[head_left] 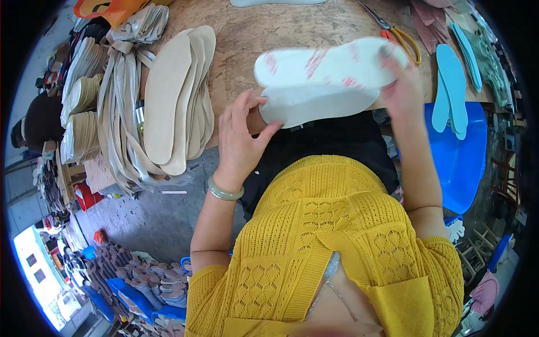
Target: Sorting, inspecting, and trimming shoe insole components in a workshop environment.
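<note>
My right hand grips one end of a white insole with red printed marks, thumb on top; that hand is a little blurred. Just below the insole, partly covered by it, a plain light grey insole reaches over the table's near edge. Beside this grey piece's left end is my left hand, its thumb and index finger spread apart and touching the rim. A jade-coloured bangle circles my left wrist.
Beige insoles lie fanned out on the wooden table, beside pale strips. Scissors rest at the back right. Turquoise insoles overhang a blue tub. An orange bag sits far left.
</note>
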Available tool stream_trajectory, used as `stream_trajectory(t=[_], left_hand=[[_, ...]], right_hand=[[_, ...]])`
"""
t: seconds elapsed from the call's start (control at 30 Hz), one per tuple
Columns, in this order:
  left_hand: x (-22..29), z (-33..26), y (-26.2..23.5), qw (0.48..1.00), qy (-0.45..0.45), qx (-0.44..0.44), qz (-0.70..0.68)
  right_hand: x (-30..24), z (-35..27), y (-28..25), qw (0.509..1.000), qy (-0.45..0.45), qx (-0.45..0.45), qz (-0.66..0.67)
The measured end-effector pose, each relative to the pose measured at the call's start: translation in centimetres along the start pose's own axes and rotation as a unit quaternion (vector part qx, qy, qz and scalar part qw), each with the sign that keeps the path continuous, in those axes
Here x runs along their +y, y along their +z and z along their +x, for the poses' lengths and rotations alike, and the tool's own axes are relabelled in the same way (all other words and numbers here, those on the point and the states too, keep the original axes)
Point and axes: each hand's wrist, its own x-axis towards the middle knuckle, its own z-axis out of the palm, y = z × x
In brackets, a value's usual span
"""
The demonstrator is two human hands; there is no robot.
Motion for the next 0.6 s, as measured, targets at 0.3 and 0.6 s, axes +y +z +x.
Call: stream_trajectory(t=[0.3, 0.6], left_hand=[[-0.5, -0.1, 0.2, 1.0, 0.024, 0.011, 0.009], [-0.2, 0.0, 0.0, 1.0, 0.017, -0.004, 0.004]], right_hand=[[1.8, -2.0, 2.5, 0.993, 0.096, 0.022, -0.068], [2.1, -2.5, 2.3, 0.993, 0.074, 0.024, -0.087]])
